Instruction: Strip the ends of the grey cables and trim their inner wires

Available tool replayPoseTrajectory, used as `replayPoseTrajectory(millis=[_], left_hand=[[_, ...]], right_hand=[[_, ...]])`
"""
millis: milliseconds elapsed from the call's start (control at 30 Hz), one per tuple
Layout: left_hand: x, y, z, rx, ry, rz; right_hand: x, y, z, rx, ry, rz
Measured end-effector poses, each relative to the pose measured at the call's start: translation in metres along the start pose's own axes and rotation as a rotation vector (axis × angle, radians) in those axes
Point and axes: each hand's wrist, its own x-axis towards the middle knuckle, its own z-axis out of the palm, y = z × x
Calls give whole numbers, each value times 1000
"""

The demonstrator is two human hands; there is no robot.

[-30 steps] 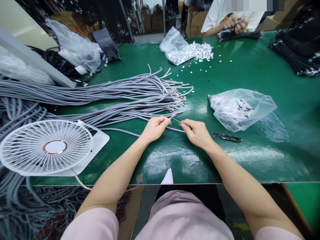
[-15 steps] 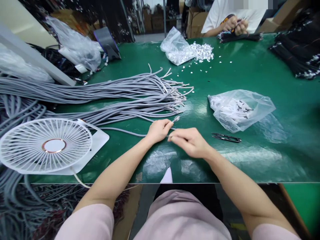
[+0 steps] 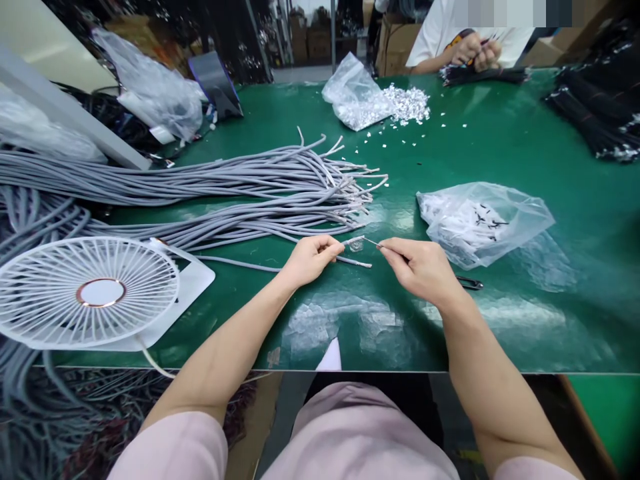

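Note:
My left hand is closed in a pinch around a grey cable, close to its pale stripped end. My right hand pinches a thin strand that runs across to this stripped end. Just below the pinched end, another grey cable tip pokes out from under my left hand. Behind my hands lies a large bundle of grey cables, their stripped ends pointing right. The thread snips lie on the green table, partly hidden by my right hand.
A clear bag of white and black pieces lies at the right. Farther back are a bag with spilled small clear pieces and black cable bundles. A white fan stands at the left. Across the table, a person's hands work.
My right hand has moved right, away from my left hand, and now pinches a thin strand at the cable end. It now covers part of the snips. The lower cable tip has come into view.

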Motion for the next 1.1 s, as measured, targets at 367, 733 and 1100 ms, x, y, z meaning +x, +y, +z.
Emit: replayPoseTrajectory(millis=[367,733,1100], left_hand=[[-2,0,2,26,62,74],[-5,1,5,122,110,137],[-6,2,8,101,127,131]], right_hand=[[1,0,7,-104,-82,34],[3,-4,10,-15,-140,47],[6,-15,18,474,-122,-63]])
